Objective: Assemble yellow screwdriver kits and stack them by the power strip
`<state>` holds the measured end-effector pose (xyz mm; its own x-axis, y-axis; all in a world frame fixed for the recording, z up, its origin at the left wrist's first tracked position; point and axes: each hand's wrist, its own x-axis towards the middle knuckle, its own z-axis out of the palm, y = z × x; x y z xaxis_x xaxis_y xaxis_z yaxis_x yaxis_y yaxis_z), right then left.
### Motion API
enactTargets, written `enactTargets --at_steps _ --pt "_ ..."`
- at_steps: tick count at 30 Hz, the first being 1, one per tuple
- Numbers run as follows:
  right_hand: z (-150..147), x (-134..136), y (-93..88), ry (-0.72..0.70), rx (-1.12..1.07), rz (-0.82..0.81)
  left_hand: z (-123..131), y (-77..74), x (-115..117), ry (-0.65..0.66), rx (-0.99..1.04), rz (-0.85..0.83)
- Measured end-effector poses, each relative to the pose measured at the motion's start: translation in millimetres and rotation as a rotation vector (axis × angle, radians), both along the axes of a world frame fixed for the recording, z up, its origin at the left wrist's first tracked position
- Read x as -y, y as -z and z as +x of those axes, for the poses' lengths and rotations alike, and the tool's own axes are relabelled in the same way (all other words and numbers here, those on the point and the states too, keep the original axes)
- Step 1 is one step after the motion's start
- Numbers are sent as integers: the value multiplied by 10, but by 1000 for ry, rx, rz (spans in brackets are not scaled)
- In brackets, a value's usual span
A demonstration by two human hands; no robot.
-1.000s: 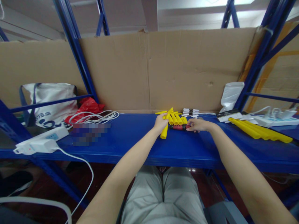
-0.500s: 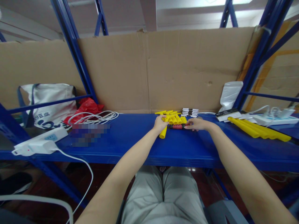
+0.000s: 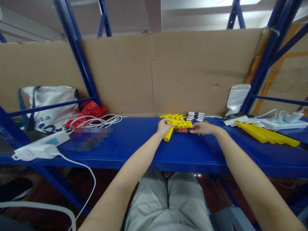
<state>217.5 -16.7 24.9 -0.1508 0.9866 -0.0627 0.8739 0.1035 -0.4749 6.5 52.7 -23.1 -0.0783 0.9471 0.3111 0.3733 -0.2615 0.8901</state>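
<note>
My left hand (image 3: 164, 127) is closed on a yellow tube (image 3: 168, 134), whose wide end points down and towards me. Just behind it lie several more yellow tubes (image 3: 180, 124), side by side. In front of these, flat on the blue shelf, is a red-and-black tool (image 3: 182, 131) of a kind I cannot make out. The fingers of my right hand (image 3: 201, 128) are closed round its right end, hiding that part.
Behind the tubes sit small white-and-black pieces (image 3: 195, 115). Longer yellow tubes (image 3: 267, 134) rest at the right, beside a power strip (image 3: 284, 123). On the left are another power strip (image 3: 42, 146), coiled white cable (image 3: 101, 121) and a cloth bag (image 3: 51, 109). Cardboard (image 3: 154, 73) closes off the back.
The yellow tube in my left hand has tilted, its near end rising slightly and leaning left. My right hand and the red-and-black tool have stayed put.
</note>
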Motion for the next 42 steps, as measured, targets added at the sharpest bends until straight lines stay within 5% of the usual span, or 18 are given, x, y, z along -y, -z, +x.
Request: enactTargets --at_steps 10,24,27,32,37,42 --pt "-19 6 -4 28 9 -6 4 -129 197 117 -351 153" --pt "20 -46 -7 97 47 77 127 -82 168 40 -171 145" --pt "110 -177 17 185 67 213 113 -103 163 40 -176 130" --pt "328 -505 53 523 -8 505 53 -141 186 36 -230 195" --pt "493 -798 61 709 -24 476 7 -172 229 6 -256 194" --pt "449 -952 51 711 -49 385 3 -173 257 15 -238 183"
